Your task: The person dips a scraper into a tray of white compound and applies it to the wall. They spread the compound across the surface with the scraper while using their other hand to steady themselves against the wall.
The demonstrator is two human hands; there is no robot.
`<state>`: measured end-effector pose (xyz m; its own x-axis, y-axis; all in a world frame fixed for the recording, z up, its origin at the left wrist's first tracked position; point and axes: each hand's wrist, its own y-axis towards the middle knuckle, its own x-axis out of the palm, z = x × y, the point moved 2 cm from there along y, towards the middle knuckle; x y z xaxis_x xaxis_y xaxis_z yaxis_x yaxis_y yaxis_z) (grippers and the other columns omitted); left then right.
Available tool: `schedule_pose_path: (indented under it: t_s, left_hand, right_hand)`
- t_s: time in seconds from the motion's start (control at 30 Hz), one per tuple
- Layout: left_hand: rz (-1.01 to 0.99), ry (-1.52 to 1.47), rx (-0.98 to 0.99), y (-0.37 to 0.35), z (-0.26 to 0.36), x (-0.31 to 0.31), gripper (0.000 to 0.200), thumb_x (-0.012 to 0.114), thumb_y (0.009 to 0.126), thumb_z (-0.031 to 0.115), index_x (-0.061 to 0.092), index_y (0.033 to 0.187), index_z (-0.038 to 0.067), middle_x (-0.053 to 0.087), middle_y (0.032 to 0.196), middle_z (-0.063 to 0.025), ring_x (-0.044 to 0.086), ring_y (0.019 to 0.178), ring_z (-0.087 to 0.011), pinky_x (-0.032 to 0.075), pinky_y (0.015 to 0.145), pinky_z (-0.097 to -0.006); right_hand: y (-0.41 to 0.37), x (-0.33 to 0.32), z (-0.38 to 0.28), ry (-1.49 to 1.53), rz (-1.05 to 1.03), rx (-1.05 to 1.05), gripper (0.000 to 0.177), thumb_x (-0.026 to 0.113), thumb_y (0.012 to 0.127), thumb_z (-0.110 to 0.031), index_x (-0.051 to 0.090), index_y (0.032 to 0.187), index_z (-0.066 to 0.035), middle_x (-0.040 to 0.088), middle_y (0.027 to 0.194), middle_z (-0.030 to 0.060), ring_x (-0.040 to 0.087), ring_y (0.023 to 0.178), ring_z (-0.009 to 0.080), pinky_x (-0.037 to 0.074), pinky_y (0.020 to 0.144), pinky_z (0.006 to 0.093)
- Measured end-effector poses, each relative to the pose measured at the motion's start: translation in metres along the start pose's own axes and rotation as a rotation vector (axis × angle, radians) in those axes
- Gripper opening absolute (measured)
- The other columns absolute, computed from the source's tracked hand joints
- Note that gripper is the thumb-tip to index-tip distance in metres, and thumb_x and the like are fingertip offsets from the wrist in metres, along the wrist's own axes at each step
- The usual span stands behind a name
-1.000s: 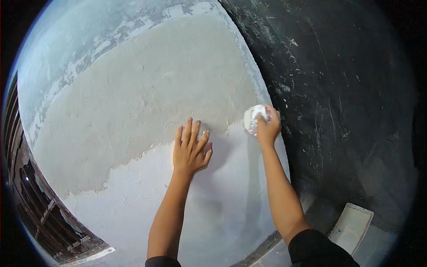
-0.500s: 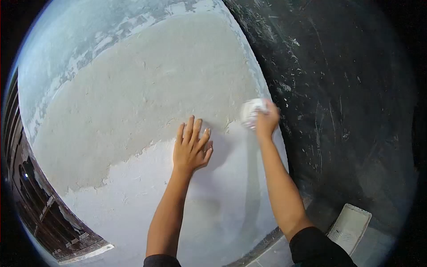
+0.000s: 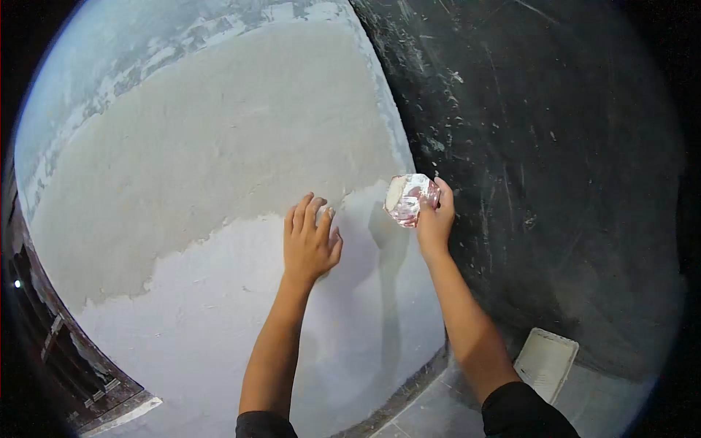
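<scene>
Left hand point(image 3: 310, 244) lies palm-down on the pale wall point(image 3: 219, 146), fingers loosely spread and slightly bent at the tips, holding nothing. It sits right on the ragged line where grey rough plaster above meets smoother white coating below. Right hand point(image 3: 435, 223) is closed around a crumpled pad point(image 3: 409, 197), whitish with a pink tinge, pinched between thumb and fingers. The pad is held up near the pale wall's right edge, just beside the corner where that wall meets the dark wall point(image 3: 548, 182), which is scuffed with light scratches. The pad's shadow falls on the white coating just below it; whether the pad touches the surface I cannot tell. The two hands are near each other, not touching. Both forearms are bare, with dark sleeves point(image 3: 522, 412) at the bottom. A white tray point(image 3: 546, 363) rests on the floor point(image 3: 416, 420) at the foot of the dark wall, well apart from both hands.
</scene>
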<state>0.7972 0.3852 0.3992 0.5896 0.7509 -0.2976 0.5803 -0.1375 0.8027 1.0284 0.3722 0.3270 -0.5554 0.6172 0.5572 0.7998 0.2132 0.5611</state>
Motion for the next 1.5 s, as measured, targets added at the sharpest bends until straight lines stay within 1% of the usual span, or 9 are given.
schedule_pose_path:
  t_s: [0.23,0.4,0.63,0.7,0.87,1.1,1.23,1.37,1.5]
  left_hand:
    - [0.075,-0.409,-0.200,-0.015,0.084,0.049,0.040,0.061,0.074,0.008,0.049,0.112,0.001,0.055,0.114,-0.0180,0.052,0.108,-0.0354,0.039,0.088,-0.0440]
    - [0.081,-0.580,-0.310,-0.040,0.158,0.096,0.042,0.060,0.077,0.008,0.046,0.116,0.000,0.054,0.115,-0.0183,0.052,0.105,-0.0361,0.040,0.087,-0.0440]
    - [-0.002,-0.810,-0.381,-0.040,0.248,0.099,0.038,0.058,0.082,0.009,0.045,0.116,-0.002,0.052,0.115,-0.0219,0.051,0.105,-0.0395,0.039,0.091,-0.0467]
    - [-0.072,-0.963,-0.333,-0.035,0.142,0.148,0.039,0.058,0.082,0.008,0.044,0.117,-0.003,0.052,0.117,-0.0223,0.050,0.107,-0.0397,0.039,0.093,-0.0464]
    - [-0.235,-1.060,-0.370,-0.025,0.158,0.166,0.041,0.058,0.082,0.008,0.044,0.118,-0.003,0.050,0.120,-0.0221,0.049,0.111,-0.0397,0.037,0.094,-0.0463]
    - [-0.507,-1.239,-0.407,-0.010,0.144,0.162,0.042,0.058,0.083,0.006,0.045,0.122,-0.004,0.050,0.124,-0.0237,0.048,0.115,-0.0414,0.037,0.097,-0.0469]
    - [-0.675,-1.313,-0.411,-0.027,0.146,0.179,0.045,0.058,0.084,0.013,0.044,0.123,-0.006,0.048,0.128,-0.0248,0.047,0.118,-0.0408,0.037,0.098,-0.0485]
    - [-0.824,-1.381,-0.383,-0.057,0.165,0.203,0.049,0.058,0.084,0.012,0.043,0.127,-0.007,0.046,0.132,-0.0259,0.046,0.121,-0.0415,0.036,0.102,-0.0475]
    - [-0.979,-1.384,-0.413,-0.093,0.184,0.208,0.054,0.056,0.084,0.006,0.036,0.132,-0.008,0.044,0.132,-0.0309,0.045,0.122,-0.0465,0.036,0.105,-0.0480]
  right_hand:
    - [-0.010,-0.069,0.004,-0.055,0.029,0.035,0.038,0.057,0.084,0.009,0.050,0.121,0.002,0.059,0.119,0.0171,0.058,0.108,0.0207,0.047,0.091,0.0324]
    - [-0.012,-0.136,0.002,0.063,0.071,0.108,0.034,0.054,0.086,0.011,0.050,0.118,0.002,0.064,0.110,0.0136,0.062,0.098,0.0167,0.050,0.084,0.0293]
    - [-0.022,-0.223,-0.030,-0.223,0.095,0.236,0.031,0.051,0.089,0.010,0.051,0.119,0.003,0.064,0.111,0.0115,0.063,0.097,0.0150,0.051,0.084,0.0281]
    - [-0.019,-0.118,-0.006,-0.254,0.229,0.280,0.030,0.049,0.090,0.010,0.052,0.119,0.002,0.065,0.109,0.0100,0.063,0.097,0.0146,0.051,0.084,0.0282]
    - [-0.017,-0.136,0.000,-0.257,0.316,0.351,0.028,0.049,0.091,0.008,0.053,0.117,0.000,0.066,0.107,0.0093,0.063,0.095,0.0151,0.051,0.081,0.0281]
    - [-0.011,-0.110,-0.041,-0.598,0.396,0.471,0.027,0.050,0.090,0.008,0.057,0.115,0.000,0.066,0.103,0.0091,0.063,0.089,0.0152,0.051,0.076,0.0271]
    - [-0.017,-0.128,-0.023,-0.754,0.364,0.405,0.028,0.053,0.090,0.008,0.059,0.115,-0.001,0.067,0.103,0.0098,0.063,0.082,0.0141,0.051,0.070,0.0266]
    - [-0.037,-0.165,0.001,-0.747,0.461,0.567,0.025,0.055,0.089,0.007,0.061,0.112,0.000,0.068,0.101,0.0089,0.063,0.084,0.0147,0.050,0.075,0.0269]
    - [-0.055,-0.215,0.025,-1.053,0.266,0.464,0.031,0.050,0.089,0.011,0.062,0.115,0.000,0.069,0.098,0.0072,0.063,0.085,0.0123,0.049,0.077,0.0249]
